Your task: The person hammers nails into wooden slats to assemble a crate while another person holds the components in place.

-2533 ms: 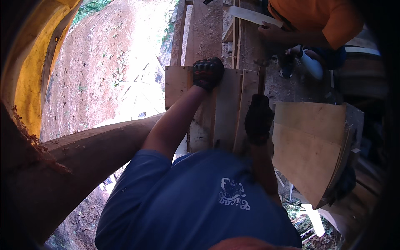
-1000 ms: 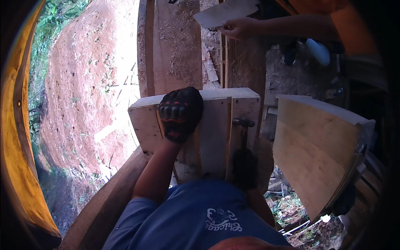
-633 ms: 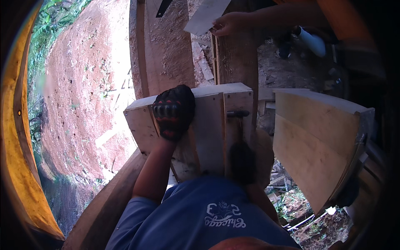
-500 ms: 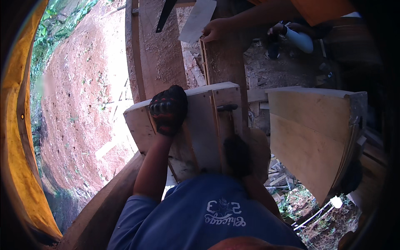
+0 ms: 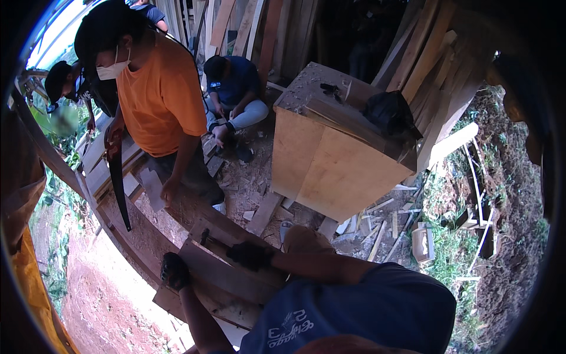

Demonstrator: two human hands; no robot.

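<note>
My left hand [image 5: 175, 271], in a black glove, is curled over the edge of a panel of nailed wooden boards [image 5: 215, 273]. The panel rests in front of me, across a wooden beam. In my right hand [image 5: 250, 256], also gloved in black, is a hammer [image 5: 204, 237]. Its dark head points away from me, above the panel's far right part. Most of the handle is hidden by the glove and shadow.
A co-worker in an orange shirt [image 5: 162, 88] stands ahead on the left, holding a handsaw [image 5: 117, 183]. Another person [image 5: 236, 88] sits low behind. A large plywood box [image 5: 330, 159] stands right of centre. Planks [image 5: 421, 53] lean behind it, and wood scraps litter the ground.
My view has swung up and to the right, bringing the co-workers and the whole box into sight. Both hands stay at the panel, and the hammer is still in my right hand.
</note>
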